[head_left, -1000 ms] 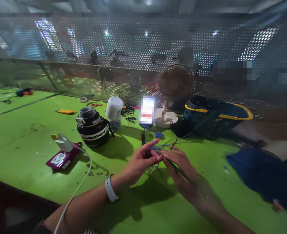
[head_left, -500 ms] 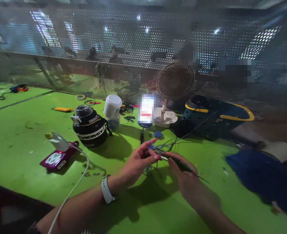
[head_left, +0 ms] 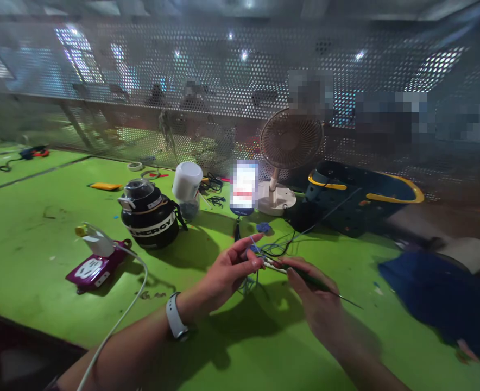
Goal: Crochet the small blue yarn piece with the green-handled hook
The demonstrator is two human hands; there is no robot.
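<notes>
Left hand (head_left: pixel 227 270) pinching blue strands (head_left: pixel 255 248), right hand (head_left: pixel 319 298) gripping slim green tool (head_left: pixel 311 279). Green counter (head_left: pixel 36 233): black bottle (head_left: pixel 152 224) left, fan (head_left: pixel 291 138) far, basket (head_left: pixel 338 209) far right.

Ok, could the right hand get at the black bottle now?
Probably not easily: the left hand lies between the right hand, which holds a green tool, and the black bottle.
</notes>
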